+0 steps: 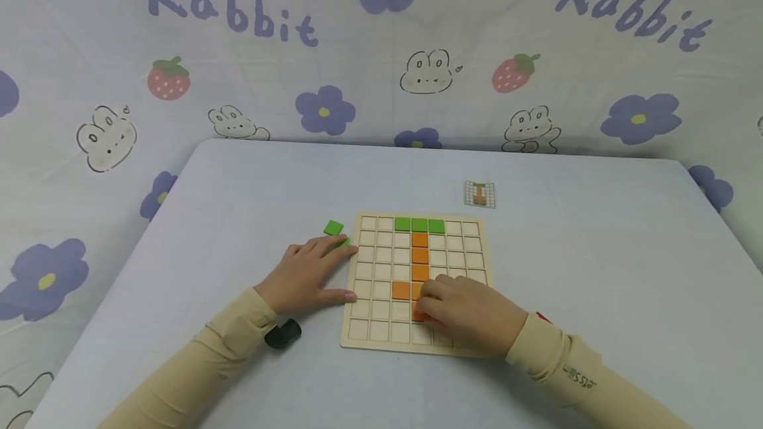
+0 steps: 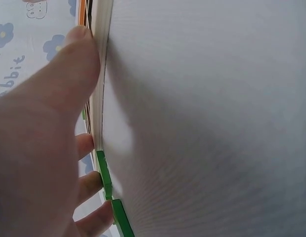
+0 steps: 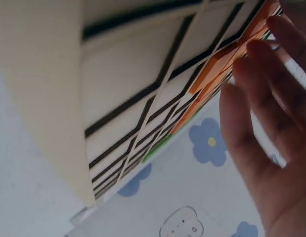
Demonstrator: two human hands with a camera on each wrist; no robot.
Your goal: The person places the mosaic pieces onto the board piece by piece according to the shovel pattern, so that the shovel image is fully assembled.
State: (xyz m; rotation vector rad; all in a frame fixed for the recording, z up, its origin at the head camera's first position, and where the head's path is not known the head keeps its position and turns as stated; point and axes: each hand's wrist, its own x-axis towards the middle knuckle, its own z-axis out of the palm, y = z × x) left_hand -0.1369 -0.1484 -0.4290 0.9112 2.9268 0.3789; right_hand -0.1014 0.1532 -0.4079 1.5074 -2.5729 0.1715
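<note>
A pale wooden grid board point(image 1: 365, 310) lies on the table. Three green tiles point(image 1: 420, 224) sit in its far row, and orange tiles point(image 1: 420, 255) run down the middle column, with another orange one beside it. My left hand point(image 1: 306, 277) rests at the board's left edge, thumb on the edge and fingers spread. Its fingertips touch loose green tiles point(image 2: 104, 173) beside the board. Over the near part of the middle column, my right hand point(image 1: 471, 310) has bent fingers at an orange tile point(image 1: 419, 312); its thumb is hidden in the head view.
Beyond the board's far right corner lies a small pattern card point(image 1: 479, 194). A black object point(image 1: 283, 334) is by the left wrist. A white cloth point(image 1: 381, 32) printed with rabbits and flowers hangs behind the table point(image 1: 584, 230).
</note>
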